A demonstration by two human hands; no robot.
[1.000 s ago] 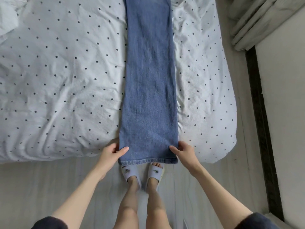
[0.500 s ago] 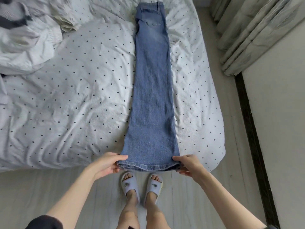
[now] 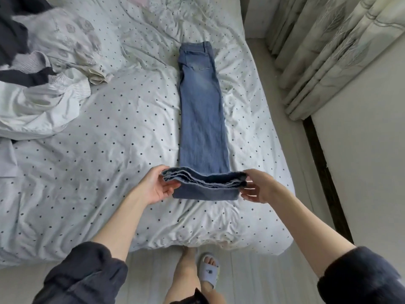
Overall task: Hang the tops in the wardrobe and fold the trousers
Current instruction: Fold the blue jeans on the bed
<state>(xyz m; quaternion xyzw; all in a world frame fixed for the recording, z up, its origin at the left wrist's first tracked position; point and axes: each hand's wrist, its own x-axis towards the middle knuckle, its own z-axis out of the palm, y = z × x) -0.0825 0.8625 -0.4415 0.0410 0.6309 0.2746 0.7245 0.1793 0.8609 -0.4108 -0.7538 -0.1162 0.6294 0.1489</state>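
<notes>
A pair of blue jeans (image 3: 201, 110) lies lengthwise on the dotted white duvet (image 3: 109, 150), legs stacked, waistband at the far end. The hem end is lifted off the bed and curled back over the legs. My left hand (image 3: 156, 185) pinches the left corner of the hems. My right hand (image 3: 256, 185) pinches the right corner. Both hands hold the hem edge a little above the denim below.
A heap of white, patterned and dark garments (image 3: 41, 69) lies at the bed's far left. Pale curtains (image 3: 328, 51) hang at the right above a dark floor strip (image 3: 324, 176). My slippered foot (image 3: 209, 270) stands on the floor at the bed's near edge.
Both hands gripped the hem corners at the bed's near edge, lifted them and carried them away from me over the legs. The view has tilted up and now shows the waistband and the heap.
</notes>
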